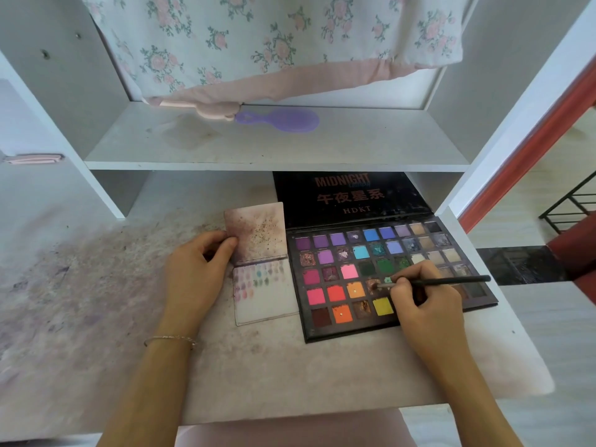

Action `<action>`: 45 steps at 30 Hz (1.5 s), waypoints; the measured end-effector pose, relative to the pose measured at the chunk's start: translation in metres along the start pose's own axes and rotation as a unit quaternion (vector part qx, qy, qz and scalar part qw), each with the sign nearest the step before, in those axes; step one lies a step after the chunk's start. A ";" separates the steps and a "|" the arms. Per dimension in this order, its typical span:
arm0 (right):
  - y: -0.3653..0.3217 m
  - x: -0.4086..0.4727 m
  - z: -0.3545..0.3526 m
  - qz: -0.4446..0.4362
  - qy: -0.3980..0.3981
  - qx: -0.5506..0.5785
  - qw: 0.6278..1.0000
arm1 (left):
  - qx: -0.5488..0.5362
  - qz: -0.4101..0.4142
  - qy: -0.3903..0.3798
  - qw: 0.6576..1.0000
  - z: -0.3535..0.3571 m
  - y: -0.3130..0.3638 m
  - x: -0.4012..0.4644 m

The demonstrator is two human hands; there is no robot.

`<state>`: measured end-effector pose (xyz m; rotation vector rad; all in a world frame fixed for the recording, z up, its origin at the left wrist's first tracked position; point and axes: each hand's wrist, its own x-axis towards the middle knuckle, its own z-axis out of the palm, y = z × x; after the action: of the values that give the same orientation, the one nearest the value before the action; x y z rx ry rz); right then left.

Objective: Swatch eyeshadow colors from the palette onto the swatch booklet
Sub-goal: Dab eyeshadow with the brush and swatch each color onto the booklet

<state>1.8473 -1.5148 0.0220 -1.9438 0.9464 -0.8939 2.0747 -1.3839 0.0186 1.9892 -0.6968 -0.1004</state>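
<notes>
An open black eyeshadow palette [338, 279] with several coloured pans lies on the stained white desk, its lid [351, 198] propped up behind. To its left lies the open swatch booklet [267, 298], with faint colour dabs on the lower page. My left hand [196, 269] holds the booklet's upper left edge between thumb and fingers. My right hand [422, 298] grips a thin black brush [451, 280], and the brush tip rests in a brownish shimmer pan [373, 284] in the palette's fourth row.
A shelf [258, 146] above the desk carries a purple hairbrush [283, 120] and the hem of a floral cloth [258, 43]. The desk [258, 366] is smeared with pigment. White cabinet walls stand at both sides; the desk's right edge runs close to the palette.
</notes>
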 end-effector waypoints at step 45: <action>-0.048 0.014 0.077 -0.001 -0.230 0.052 0.972 | 0.009 0.015 0.007 1.000 0.001 -0.006 0.003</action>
<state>1.9318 -1.4807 0.0323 -1.9424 0.6103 -0.4486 2.0788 -1.3845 0.0138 1.9943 -0.7204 -0.0626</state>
